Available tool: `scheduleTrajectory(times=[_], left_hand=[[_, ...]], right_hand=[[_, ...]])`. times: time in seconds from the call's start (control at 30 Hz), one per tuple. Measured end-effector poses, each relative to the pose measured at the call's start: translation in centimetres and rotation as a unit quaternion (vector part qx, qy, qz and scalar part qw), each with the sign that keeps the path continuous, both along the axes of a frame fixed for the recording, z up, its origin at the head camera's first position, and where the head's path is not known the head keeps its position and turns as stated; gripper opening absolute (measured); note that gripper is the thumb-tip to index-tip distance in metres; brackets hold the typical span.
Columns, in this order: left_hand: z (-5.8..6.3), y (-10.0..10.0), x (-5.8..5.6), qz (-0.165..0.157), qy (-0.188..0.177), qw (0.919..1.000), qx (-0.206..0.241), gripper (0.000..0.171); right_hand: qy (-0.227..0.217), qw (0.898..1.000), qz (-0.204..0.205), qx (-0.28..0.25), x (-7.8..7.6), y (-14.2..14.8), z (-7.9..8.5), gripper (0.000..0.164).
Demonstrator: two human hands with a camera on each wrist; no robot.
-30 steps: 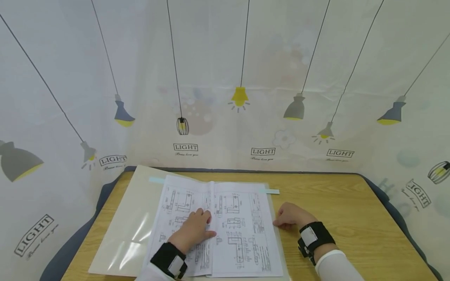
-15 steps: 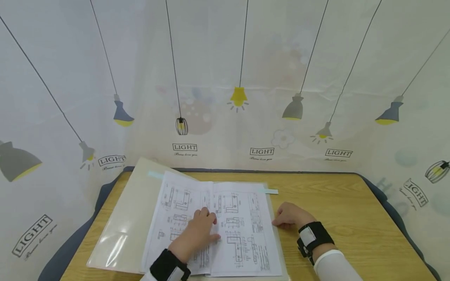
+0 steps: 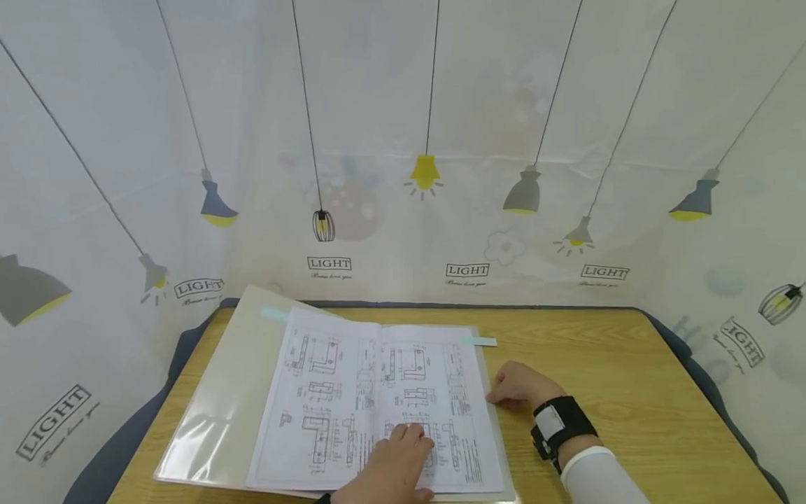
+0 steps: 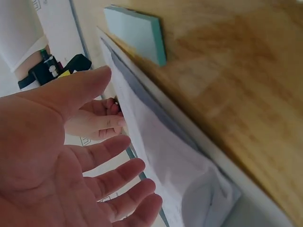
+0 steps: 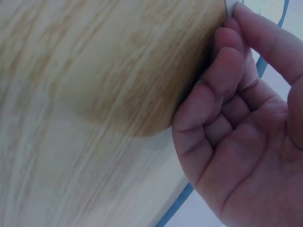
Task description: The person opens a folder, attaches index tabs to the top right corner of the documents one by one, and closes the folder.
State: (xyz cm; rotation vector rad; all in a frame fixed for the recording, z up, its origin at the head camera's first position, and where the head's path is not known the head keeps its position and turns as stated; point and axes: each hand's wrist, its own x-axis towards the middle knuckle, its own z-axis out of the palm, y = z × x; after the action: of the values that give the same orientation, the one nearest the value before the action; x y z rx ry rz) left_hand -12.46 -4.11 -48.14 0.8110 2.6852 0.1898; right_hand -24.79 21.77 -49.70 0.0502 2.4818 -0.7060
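Observation:
A booklet of technical drawings (image 3: 434, 378) lies spread on the table, its left page (image 3: 315, 406) turned over beside a pale, glossy cover (image 3: 220, 399). Over the lower part of the right page is my left hand (image 3: 393, 465), its fingers extended and slightly spread. In the left wrist view that left hand (image 4: 71, 165) has nothing in its palm. My right hand (image 3: 525, 385) is at the booklet's right edge with fingers curled. Seen from the right wrist, thumb and forefinger of this right hand (image 5: 246, 127) pinch the booklet's pale edge (image 5: 230, 6).
Light-blue tabs (image 3: 483, 341) stick out at the booklet's top right and on the cover. A light-blue pad (image 4: 135, 34) shows near the booklet's edge in the left wrist view. Wooden table (image 3: 630, 392) extends rightward; a lamp-printed curtain (image 3: 378, 140) hangs behind.
My left hand has slid from the page fold down and right onto the lower right page, uncovering the left page, which now lies flatter. The right hand has stayed in place.

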Motion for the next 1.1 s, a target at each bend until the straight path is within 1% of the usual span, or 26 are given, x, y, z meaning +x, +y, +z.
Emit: scheduleTrajectory(times=[0.03, 0.17, 0.3, 0.37, 0.47, 0.53, 0.6, 0.67, 0.73, 0.83, 0.87, 0.9, 0.97, 1.1], left_hand=[[-0.3, 0.1, 0.0, -0.002, 0.007, 1.0000, -0.003, 0.066], [-0.8, 0.2, 0.0, -0.004, 0.015, 0.9999, -0.006, 0.064], [-0.9, 0.1, -0.1, 0.001, 0.007, 0.9999, 0.008, 0.059], [-0.8, 0.0, -0.1, 0.004, -0.001, 0.9999, 0.016, 0.055], [-0.6, 0.0, 0.0, 0.017, -0.021, 0.9988, 0.041, 0.049], [-0.3, 0.0, 0.0, 0.036, -0.036, 0.9967, 0.063, 0.054], [0.1, 0.1, 0.0, 0.064, -0.047, 0.9926, 0.092, 0.060], [0.4, 0.0, 0.1, 0.088, -0.047, 0.9869, 0.127, 0.057], [0.8, -0.1, 0.0, 0.117, -0.048, 0.9777, 0.168, 0.041], [1.3, -0.4, -0.1, 0.143, -0.031, 0.9646, 0.219, 0.013], [1.4, -0.5, -0.1, 0.151, -0.028, 0.9614, 0.228, 0.007], [1.5, -0.6, -0.2, 0.158, -0.023, 0.9590, 0.234, 0.007], [1.7, -0.7, -0.2, 0.165, -0.008, 0.9572, 0.237, 0.009], [1.9, -1.1, -0.1, 0.180, 0.006, 0.9539, 0.240, 0.015]], right_hand=[[0.001, 1.000, 0.001, -0.001, 0.0, 0.0, 0.0, 0.020], [0.003, 1.000, 0.004, -0.006, -0.1, -0.1, -0.1, 0.021], [0.003, 1.000, 0.007, -0.009, -0.2, -0.1, -0.1, 0.021], [0.003, 1.000, 0.009, -0.009, -0.2, 0.0, -0.1, 0.022], [0.004, 1.000, 0.015, -0.006, -0.2, 0.0, 0.0, 0.022], [0.003, 1.000, 0.015, -0.005, -0.1, 0.1, 0.0, 0.022], [0.003, 1.000, 0.016, -0.005, 0.0, 0.1, 0.1, 0.021], [0.003, 1.000, 0.015, -0.007, 0.1, 0.1, 0.2, 0.020], [0.002, 1.000, 0.011, -0.012, 0.2, 0.0, 0.3, 0.019], [0.005, 1.000, 0.009, -0.010, 0.3, 0.0, 0.3, 0.018], [0.004, 1.000, 0.006, -0.009, 0.3, 0.0, 0.3, 0.018], [0.005, 1.000, 0.007, -0.008, 0.3, 0.0, 0.3, 0.018], [0.006, 1.000, 0.007, -0.007, 0.3, -0.1, 0.4, 0.018], [0.003, 1.000, 0.005, -0.010, 0.4, -0.2, 0.5, 0.018]])
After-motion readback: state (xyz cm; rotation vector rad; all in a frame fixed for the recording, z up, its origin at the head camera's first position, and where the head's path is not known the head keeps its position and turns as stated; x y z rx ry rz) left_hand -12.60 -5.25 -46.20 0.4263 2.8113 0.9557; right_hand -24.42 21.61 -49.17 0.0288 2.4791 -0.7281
